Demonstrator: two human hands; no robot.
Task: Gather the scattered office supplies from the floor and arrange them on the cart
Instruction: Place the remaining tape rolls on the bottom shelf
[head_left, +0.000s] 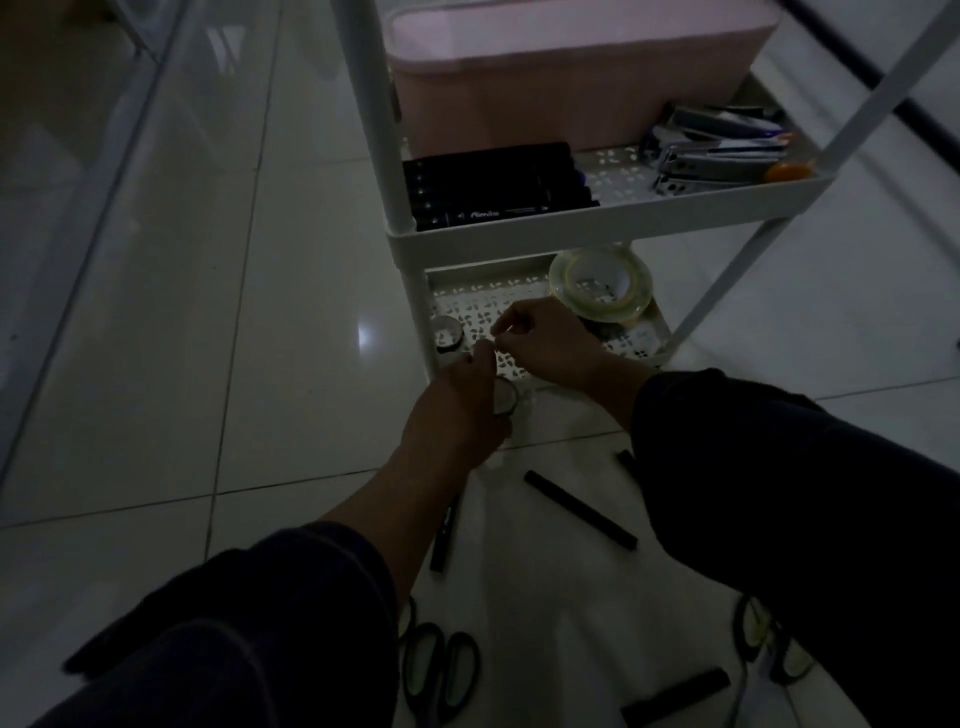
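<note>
Head cam: we see left hand (467, 400) gripping small round tape roll (505, 396); right hand (545, 340) pinching sth tiny, can't ID, over white perforated cart shelf (467, 299).

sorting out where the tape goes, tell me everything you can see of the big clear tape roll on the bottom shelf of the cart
The big clear tape roll is a wide ring of glossy, see-through tape with a pale yellowish-green tint around a lighter inner core. It sits toward the back right of the lower shelf of the white cart, tilted, with its open centre facing up toward the camera. It seems to lie on something dark, unclear in the dim light. The upper shelf's edge hides its far rim. The right hand is just in front, not visibly touching it.
</note>
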